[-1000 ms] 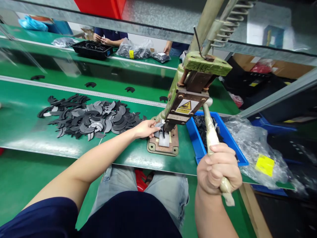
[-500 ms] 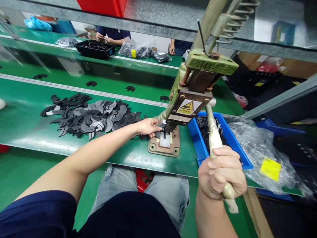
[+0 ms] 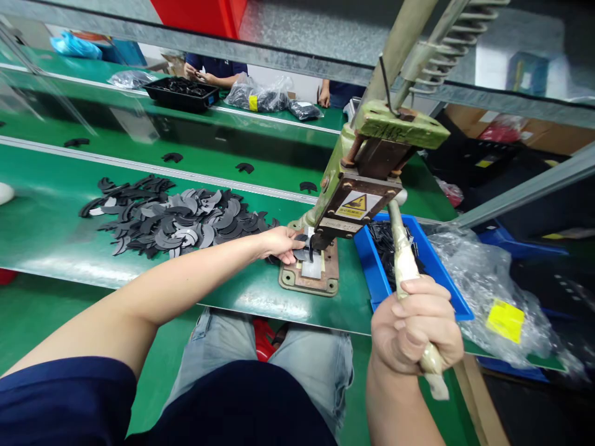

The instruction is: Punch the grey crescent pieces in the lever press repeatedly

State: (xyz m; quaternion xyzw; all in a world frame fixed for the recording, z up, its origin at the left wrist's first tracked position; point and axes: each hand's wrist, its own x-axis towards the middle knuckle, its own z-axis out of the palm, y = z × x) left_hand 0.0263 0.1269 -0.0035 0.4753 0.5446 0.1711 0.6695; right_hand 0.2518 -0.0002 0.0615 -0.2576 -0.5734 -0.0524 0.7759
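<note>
Left: my left hand is reached way out, arm nearly straight, fingertips pinched on a dark curved piece right under the press.
Right: my right hand is fisted tight round the lever handle, thumb on top.
Nearby: pile of pieces just past the left wrist; blue bin just beyond the right knuckles.

The green surface runs across the middle of the frame. A heap of dark crescent pieces lies at centre left. The press base plate stands at centre, with a blue bin just right of it and a clear plastic bag at the right edge. On the green belt behind, single crescents lie well apart
</note>
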